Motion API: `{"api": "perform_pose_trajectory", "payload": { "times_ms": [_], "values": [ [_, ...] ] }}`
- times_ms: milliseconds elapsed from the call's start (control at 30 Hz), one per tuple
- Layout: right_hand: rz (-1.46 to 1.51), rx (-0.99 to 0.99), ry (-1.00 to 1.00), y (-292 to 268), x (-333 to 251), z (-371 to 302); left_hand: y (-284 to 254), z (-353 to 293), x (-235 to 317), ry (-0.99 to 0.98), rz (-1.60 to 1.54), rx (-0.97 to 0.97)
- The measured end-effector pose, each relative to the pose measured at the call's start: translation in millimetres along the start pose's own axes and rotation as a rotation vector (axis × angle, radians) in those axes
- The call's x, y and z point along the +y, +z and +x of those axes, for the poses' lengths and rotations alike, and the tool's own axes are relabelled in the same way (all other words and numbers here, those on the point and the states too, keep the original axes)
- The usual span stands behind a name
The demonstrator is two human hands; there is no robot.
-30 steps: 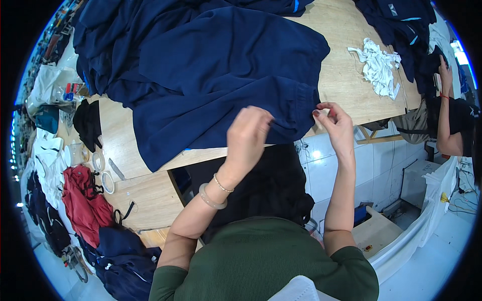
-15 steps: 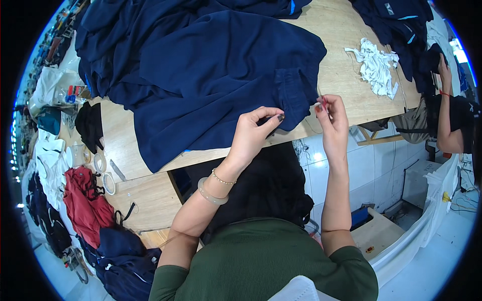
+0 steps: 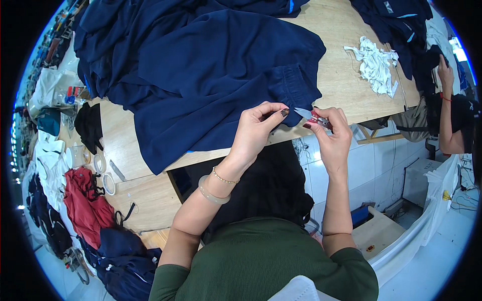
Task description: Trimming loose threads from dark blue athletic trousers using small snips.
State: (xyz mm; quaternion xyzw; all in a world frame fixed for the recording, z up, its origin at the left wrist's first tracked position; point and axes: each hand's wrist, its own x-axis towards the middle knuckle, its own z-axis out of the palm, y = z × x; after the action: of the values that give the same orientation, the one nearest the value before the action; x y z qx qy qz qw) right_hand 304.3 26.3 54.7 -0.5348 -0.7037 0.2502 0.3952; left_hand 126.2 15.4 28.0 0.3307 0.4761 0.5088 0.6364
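Observation:
A navy blue garment with a gathered elastic waistband lies across the wooden table, its near edge hanging toward me. My left hand is closed in a pinch at the waistband's near edge, thumb against fingers. Between the fingers of my right hand is a small pair of red-handled thread snips. The silver blades point left, close to my left fingertips and the cloth. Whatever thread may lie between the blades is too fine to make out.
White cloth strips lie in a heap on the table at the right. Tape rolls, a grey blade-like tool and a red garment are at the left. A co-worker's arm handles dark cloth at the far right.
The snips have turned in my right hand, so their blades now show and point toward my left fingertips. The waistband has shifted and folded slightly, while my left hand keeps its pinch.

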Motion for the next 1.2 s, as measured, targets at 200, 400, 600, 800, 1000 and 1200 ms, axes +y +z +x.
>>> {"api": "perform_pose_trajectory", "payload": {
  "times_ms": [200,400,600,800,1000,1200],
  "values": [
    [0.128,-0.028,0.134,5,7,-3,0,-2,0,-0.008,-0.035,-0.011],
    [0.069,-0.023,0.086,5,1,2,0,1,-4,0.002,-0.032,-0.019],
    [0.344,0.090,0.193,8,1,10,-8,-1,-2,0.011,0.174,-0.053],
    [0.470,0.196,0.466,-3,41,12,-62,-58,13,0.480,0.846,0.266],
    [0.307,-0.008,0.434,10,52,13,-197,-145,-15,0.304,1.085,1.163],
    [0.250,-0.228,0.308,18,56,18,-234,-161,-33,0.087,0.874,1.097]
  ]
}}
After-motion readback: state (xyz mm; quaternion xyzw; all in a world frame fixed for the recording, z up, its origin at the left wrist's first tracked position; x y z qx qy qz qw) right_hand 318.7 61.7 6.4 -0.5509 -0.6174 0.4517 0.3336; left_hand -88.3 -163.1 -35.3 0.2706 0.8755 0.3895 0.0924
